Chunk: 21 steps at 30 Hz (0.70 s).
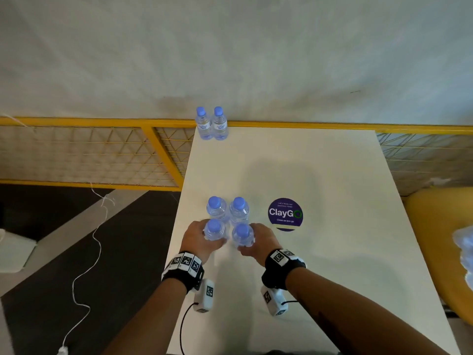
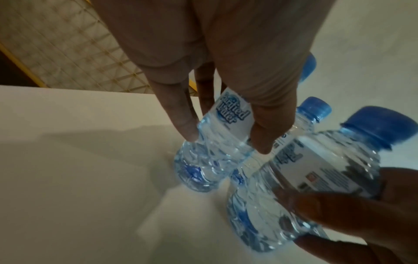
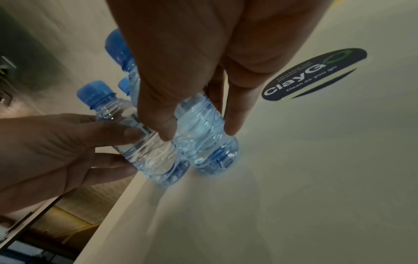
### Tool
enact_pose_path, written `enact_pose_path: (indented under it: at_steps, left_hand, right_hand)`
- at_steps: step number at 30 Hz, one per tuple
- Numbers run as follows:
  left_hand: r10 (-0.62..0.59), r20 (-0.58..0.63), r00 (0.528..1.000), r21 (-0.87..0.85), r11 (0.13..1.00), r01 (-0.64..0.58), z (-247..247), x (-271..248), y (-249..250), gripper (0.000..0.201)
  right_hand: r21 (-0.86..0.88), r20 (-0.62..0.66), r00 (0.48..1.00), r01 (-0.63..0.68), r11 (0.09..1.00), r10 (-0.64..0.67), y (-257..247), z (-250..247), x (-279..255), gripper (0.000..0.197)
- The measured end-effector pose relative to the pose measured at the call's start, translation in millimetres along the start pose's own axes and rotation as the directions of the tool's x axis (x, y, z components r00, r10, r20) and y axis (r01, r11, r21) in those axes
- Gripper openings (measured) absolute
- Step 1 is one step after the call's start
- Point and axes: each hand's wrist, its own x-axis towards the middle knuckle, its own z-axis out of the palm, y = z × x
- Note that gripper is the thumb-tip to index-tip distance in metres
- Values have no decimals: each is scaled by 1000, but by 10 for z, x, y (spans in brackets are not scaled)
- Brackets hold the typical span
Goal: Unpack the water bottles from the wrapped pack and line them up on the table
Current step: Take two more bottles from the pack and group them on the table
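We've got both hands down on the white table [image 1: 320,175], working a tight block of four small blue-capped water bottles near its left edge. Our left hand [image 1: 195,239] is wrapped around the near-left bottle [image 1: 215,230], and from the left wrist we see the fingers [image 2: 181,114] on one side of the label and the thumb on the other, pinching the body. Our right hand [image 1: 258,240] grips the near-right bottle [image 1: 243,235]; the right wrist view shows thumb and fingers [image 3: 235,107] curled down either side of its ribbed body, base on the table. Just behind them stand the far-left bottle [image 1: 216,207] and the far-right bottle [image 1: 239,208], upright, untouched, close against the held pair. Well away, at the table's far left corner, two more bottles [image 1: 211,124] stand side by side, touching or nearly so, against the yellow railing [image 1: 102,122]. A round purple sticker [image 1: 285,213] reading ClayGo lies on the table just right of our hands. A white cord [image 1: 97,242] trails on the dark floor at left.
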Motion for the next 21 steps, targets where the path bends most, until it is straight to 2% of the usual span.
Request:
enact_pose_path:
  at_steps: [6, 9, 16, 18, 19, 21]
  left_hand:
    - [50, 98, 994, 79, 995, -57, -57, 142, 28, 22]
    - [55, 110, 992, 136, 988, -70, -104, 195, 17, 21]
    - [79, 139, 987, 111, 989, -94, -131, 195, 7, 23]
    - [41, 145, 989, 112, 992, -58, -143, 173, 25, 34]
    - [2, 144, 990, 120, 993, -19, -159, 145, 47, 47]
    - [-144, 122, 982, 199, 973, 117, -200, 62, 70, 91]
  right_hand:
    - [77, -39, 999, -28, 997, 31, -169, 46, 50, 35]
    - [84, -35, 999, -34, 996, 37, -197, 72, 92, 42]
    - [78, -43, 998, -32, 996, 36, -60, 171, 187, 62]
    - [70, -31, 999, -25, 997, 27, -15, 175, 206, 70]
    - [69, -20, 999, -27, 997, 28, 13, 168, 204, 75]
    - [68, 4, 1000, -28, 997, 28, 103, 141, 180, 85]
